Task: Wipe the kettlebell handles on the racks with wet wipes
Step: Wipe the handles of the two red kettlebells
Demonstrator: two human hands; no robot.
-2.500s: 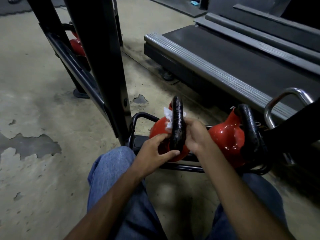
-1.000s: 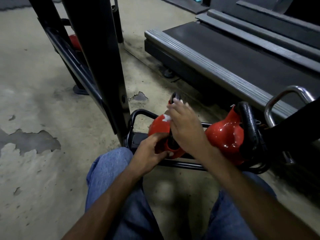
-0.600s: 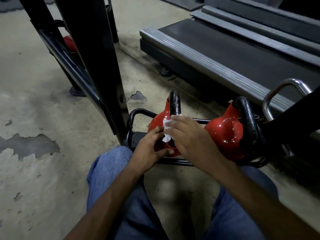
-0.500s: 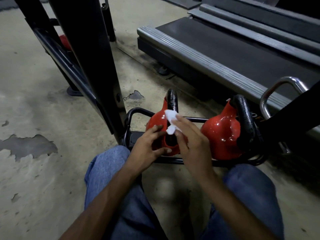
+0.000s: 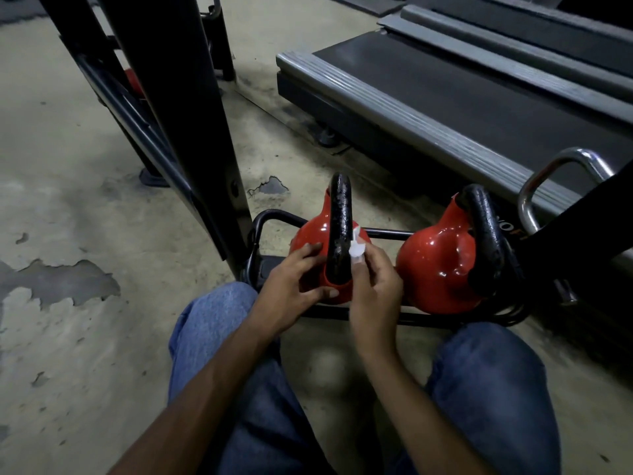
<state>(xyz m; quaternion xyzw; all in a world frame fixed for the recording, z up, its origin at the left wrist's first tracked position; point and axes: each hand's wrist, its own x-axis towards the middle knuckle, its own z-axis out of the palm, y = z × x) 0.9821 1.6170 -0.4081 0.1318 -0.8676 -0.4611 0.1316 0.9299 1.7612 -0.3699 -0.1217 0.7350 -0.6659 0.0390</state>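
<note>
A: Status on the wiping?
B: Person is down at the low black tubular rack on the worn concrete floor. Two bells are on it. The one in hand is the red glossy kettlebell nearer the rack's upright.
A: Hands?
B: Person's left hand cups the red body, fingers spread over its left flank, thumb low across the front. Steadying it, I'd say. The right hand pinches a small crumpled white wet wipe between thumb and fingertips.
A: Wipe on the handle?
B: At the right edge of the black cast-iron loop handle, about halfway up. Touching or just beside, can't split it from here.
A: Geometry for the next stroke?
B: Loop sits edge-on to the person, long axis running from its base by the hands up and away to the crown. It lies just left of the right fingers, between the two hands. The right hand has the wipe and is nearer, so I'd expect a stroke along that axis.
A: Other bell?
B: Second red kettlebell stands just right of the right hand, so that arm reaches it first. Can't tell if its handle is done. Grey treadmill deck is behind.
</note>
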